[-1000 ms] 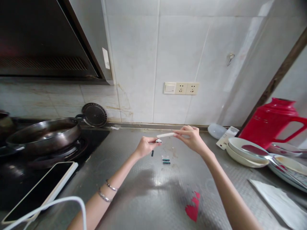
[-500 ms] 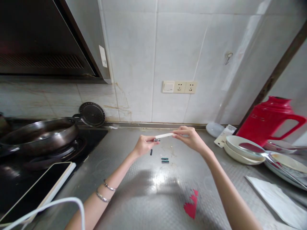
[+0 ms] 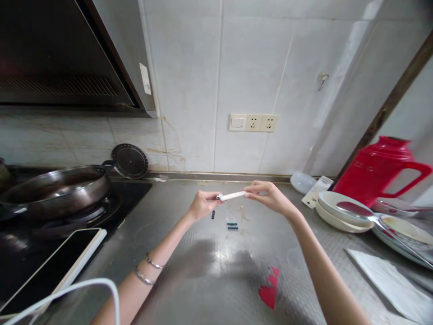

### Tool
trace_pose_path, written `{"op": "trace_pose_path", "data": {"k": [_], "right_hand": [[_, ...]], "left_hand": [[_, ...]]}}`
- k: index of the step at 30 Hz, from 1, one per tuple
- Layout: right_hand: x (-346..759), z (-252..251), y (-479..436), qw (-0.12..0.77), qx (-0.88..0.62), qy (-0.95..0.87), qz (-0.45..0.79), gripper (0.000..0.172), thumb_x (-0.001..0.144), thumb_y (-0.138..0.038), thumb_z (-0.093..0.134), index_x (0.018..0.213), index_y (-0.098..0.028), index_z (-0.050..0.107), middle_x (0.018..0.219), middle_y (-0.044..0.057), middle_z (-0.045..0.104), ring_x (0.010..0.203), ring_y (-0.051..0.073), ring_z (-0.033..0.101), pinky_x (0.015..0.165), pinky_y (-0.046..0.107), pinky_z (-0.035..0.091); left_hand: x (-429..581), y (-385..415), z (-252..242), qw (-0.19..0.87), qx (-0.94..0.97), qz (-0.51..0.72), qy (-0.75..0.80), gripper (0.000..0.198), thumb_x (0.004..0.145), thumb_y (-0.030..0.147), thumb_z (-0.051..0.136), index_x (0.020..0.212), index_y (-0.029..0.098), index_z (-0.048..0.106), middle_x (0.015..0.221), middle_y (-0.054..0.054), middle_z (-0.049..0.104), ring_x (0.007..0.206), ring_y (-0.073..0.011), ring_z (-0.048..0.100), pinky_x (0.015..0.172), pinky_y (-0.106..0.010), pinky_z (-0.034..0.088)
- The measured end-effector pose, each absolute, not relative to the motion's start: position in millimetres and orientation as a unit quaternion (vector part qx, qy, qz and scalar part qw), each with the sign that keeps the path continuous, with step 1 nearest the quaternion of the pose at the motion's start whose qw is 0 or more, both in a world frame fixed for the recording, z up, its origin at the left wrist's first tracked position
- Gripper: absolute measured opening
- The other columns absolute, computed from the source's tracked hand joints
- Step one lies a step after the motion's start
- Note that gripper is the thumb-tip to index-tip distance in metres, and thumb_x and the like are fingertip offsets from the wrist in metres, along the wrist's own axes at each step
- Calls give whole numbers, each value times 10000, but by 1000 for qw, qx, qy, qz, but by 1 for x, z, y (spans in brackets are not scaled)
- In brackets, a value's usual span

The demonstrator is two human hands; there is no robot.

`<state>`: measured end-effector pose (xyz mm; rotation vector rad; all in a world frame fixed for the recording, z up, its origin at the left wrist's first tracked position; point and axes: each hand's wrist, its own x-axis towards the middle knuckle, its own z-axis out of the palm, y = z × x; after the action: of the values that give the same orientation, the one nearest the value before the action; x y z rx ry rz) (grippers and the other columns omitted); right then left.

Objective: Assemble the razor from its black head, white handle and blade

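Observation:
A slim white bar (image 3: 232, 196) is held between my two hands above the metal counter. My right hand (image 3: 265, 194) pinches its right end between thumb and fingers. The fingers of my left hand (image 3: 204, 204) are closed at the other end, on a small silver-and-dark piece (image 3: 219, 196) that touches or adjoins the bar; how they join is too small to tell. Below them on the counter lie two small dark-and-green strips (image 3: 232, 225), side by side. A short black piece (image 3: 213, 215) rests just under my left hand.
To the left are a pan (image 3: 64, 187) on the stove and a phone (image 3: 57, 266), with a white cable (image 3: 84, 284) in front. Stacked bowls (image 3: 338, 221), a red jug (image 3: 375, 167) and a white napkin (image 3: 389, 282) stand or lie right. A red scrap (image 3: 269, 291) lies nearer me.
The white bar has tilted, its left end now lower than its right. The silver-and-dark piece has turned upward in my left fingers. Both hands have stayed nearly in place.

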<state>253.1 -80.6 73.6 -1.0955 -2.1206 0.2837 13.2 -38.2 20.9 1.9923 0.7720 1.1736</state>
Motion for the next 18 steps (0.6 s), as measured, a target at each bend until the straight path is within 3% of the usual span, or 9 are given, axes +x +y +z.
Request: {"op": "trace_pose_path", "data": {"k": [18], "right_hand": [[254, 71, -78, 366, -438, -811, 128, 355, 790, -483, 544, 928, -203, 713, 790, 47, 661, 710, 158, 583, 656, 259, 439]], "left_hand": [[12, -38, 22, 367, 754, 455, 299, 200, 683, 312, 657, 701, 116, 694, 597, -5, 639, 555, -100, 541, 532, -182, 427]]}}
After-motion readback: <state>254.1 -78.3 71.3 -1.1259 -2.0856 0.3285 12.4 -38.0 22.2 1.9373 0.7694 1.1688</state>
